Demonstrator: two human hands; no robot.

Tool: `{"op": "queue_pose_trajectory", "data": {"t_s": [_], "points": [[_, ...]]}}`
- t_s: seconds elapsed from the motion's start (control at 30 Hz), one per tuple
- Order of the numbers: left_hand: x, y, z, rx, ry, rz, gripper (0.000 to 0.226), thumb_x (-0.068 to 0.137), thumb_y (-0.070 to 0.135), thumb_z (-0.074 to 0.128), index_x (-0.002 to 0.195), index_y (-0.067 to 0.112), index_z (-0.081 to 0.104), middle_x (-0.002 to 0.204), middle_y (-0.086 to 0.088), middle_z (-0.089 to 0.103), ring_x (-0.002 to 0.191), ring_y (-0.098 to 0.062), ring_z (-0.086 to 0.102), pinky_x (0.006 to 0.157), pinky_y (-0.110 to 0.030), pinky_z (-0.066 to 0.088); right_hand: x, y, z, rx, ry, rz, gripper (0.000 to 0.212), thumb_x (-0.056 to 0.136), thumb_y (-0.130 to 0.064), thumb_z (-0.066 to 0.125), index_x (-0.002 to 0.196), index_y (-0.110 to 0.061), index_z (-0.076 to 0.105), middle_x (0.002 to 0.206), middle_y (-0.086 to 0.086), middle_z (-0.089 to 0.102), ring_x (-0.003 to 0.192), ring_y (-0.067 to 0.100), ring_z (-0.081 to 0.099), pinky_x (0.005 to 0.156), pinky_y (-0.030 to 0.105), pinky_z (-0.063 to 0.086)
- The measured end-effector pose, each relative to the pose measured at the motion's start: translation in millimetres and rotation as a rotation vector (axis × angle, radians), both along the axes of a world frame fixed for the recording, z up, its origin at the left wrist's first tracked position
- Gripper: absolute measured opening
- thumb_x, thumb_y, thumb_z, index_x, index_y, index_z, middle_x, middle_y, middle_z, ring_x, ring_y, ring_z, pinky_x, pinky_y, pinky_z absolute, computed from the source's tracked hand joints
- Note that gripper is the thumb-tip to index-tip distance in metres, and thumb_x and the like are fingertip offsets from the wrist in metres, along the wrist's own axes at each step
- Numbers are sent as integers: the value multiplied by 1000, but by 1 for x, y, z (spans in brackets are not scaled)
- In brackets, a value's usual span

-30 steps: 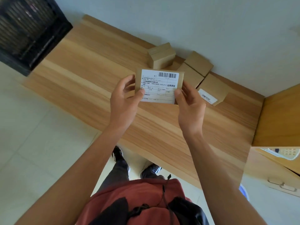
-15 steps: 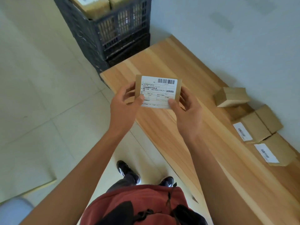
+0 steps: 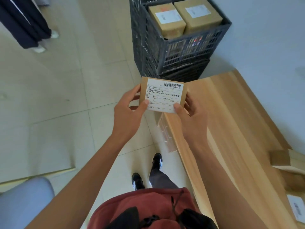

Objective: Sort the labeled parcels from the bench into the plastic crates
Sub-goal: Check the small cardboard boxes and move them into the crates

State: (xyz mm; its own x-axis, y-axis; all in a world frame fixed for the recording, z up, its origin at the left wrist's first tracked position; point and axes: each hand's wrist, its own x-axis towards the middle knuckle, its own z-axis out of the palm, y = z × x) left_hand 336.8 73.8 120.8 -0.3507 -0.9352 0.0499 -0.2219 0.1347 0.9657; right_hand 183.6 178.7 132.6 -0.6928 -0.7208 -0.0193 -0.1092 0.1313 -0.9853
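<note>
I hold a small brown parcel (image 3: pixel 163 95) with a white barcode label in front of me, label up. My left hand (image 3: pixel 130 113) grips its left edge, thumb on the label's lower corner. My right hand (image 3: pixel 191 114) grips its right edge the same way. Beyond the parcel stand stacked black plastic crates (image 3: pixel 181 52); the top one holds two labeled brown boxes (image 3: pixel 166 17). The wooden bench (image 3: pixel 231 123) runs along the right, with more parcels (image 3: pixel 280 158) at its far right end.
Pale tiled floor lies to the left. Another person's dark trouser legs and pale shoes (image 3: pixel 39 48) stand at the top left. A grey-blue rounded object (image 3: pixel 24 204) sits at the bottom left. A flat board (image 3: pixel 49 146) lies on the floor. The wall runs behind the bench.
The view has swung left from the bench toward the crates, which are now straight ahead and nearer. Both hands keep the same hold on the parcel.
</note>
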Motion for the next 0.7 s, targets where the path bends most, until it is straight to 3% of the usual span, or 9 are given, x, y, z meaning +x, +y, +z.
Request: {"op": "queue_pose_trajectory", "data": {"t_s": [0.2, 0.33, 0.7], "points": [[-7, -66, -5, 19, -13, 67, 51, 100, 13, 66, 148, 28, 56, 137, 14, 64, 120, 1, 61, 89, -17, 56, -19, -79, -6, 18, 15, 102, 44, 99, -5, 65, 140, -19, 62, 128, -11, 72, 122, 3, 64, 96, 17, 53], [-26, -114, -5, 18, -41, 100, 51, 100, 14, 65, 148, 28, 55, 137, 14, 65, 120, 1, 61, 89, -18, 56, -42, -134, -8, 23, -1, 126, 46, 99, -6, 66, 142, -20, 60, 128, -14, 71, 118, -3, 64, 93, 12, 52], [-60, -234, -2, 44, -32, 196, 50, 100, 11, 65, 147, 28, 55, 136, 14, 65, 121, -2, 61, 90, -18, 57, -87, -272, -8, 33, -2, 232, 47, 99, -8, 68, 142, -23, 59, 131, -12, 70, 122, 1, 64, 105, 29, 54]]}}
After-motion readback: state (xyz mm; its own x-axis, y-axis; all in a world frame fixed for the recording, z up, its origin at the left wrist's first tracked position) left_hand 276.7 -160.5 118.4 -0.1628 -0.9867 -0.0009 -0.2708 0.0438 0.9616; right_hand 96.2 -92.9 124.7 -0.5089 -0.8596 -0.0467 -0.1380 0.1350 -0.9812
